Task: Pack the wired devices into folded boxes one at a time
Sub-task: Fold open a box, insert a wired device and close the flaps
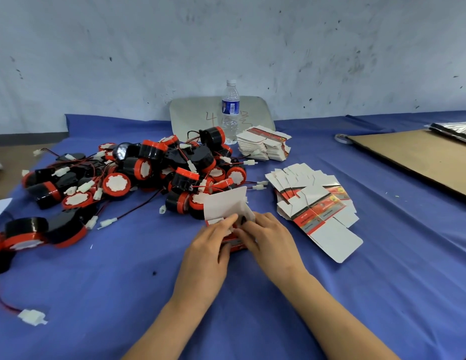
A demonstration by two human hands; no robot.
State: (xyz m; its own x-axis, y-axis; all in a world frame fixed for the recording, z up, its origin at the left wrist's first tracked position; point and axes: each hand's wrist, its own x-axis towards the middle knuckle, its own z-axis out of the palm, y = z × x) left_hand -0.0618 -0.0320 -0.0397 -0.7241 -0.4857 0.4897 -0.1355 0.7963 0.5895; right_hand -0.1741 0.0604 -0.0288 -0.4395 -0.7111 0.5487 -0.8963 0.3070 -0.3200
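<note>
Folded box point(224, 203) sits on the desk point(148, 294) between both hands, left hand point(211, 245) and right hand point(268, 237) equally near, fingers pinching its flaps; its open lid stands on the far side.

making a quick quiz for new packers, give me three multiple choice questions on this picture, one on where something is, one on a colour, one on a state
1. Where does the water bottle stand?
A. at the far side by the wall, behind the pile of devices
B. on the floor
C. lying flat by the wrists

2. What colour is the cloth?
A. green
B. blue
C. yellow

3. What state is the held box in?
A. flat, unfolded
B. taped shut
C. top flap open and standing up

Answers:
1 A, it stands upright near the wall, past the pile.
2 B, the cloth is blue all over.
3 C, the left hand and right hand hold it while its white flap sticks up.
</note>
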